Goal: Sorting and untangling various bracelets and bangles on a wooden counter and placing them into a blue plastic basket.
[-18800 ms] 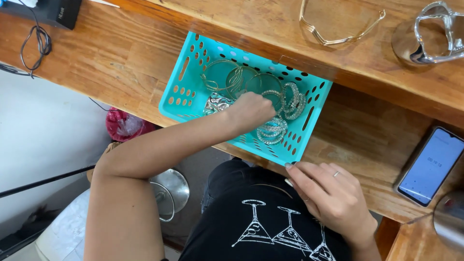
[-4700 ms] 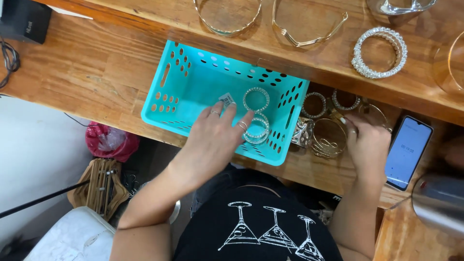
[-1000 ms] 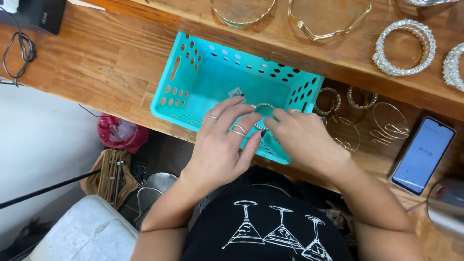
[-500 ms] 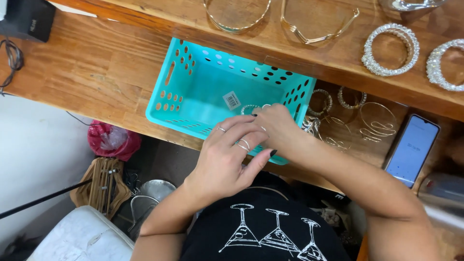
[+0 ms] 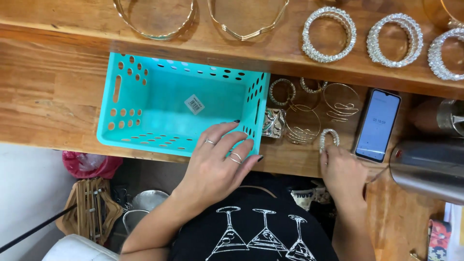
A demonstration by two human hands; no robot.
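We see open room inside the turquoise basket (image 5: 145, 111), though our left hand (image 5: 217, 166) covers its near rim; bracelets (image 5: 302, 123) and a phone (image 5: 378, 124) crowd the bench rightward.

basket (image 5: 145, 104): turquoise plastic, rectangular, walls pierced with round holes and a slot handle; upright on the wooden counter, left of the bracelets; inside, only a small white sticker on the floor.
left hand (image 5: 217, 162): fingers spread, rings on them, lying over the basket's near right corner, fingertips on the rim.
bangle (image 5: 329, 139): small, silver, beaded; on the counter near the edge, just left of the phone.
right hand (image 5: 342, 171): at the counter's near edge, fingertips touching the bangle.
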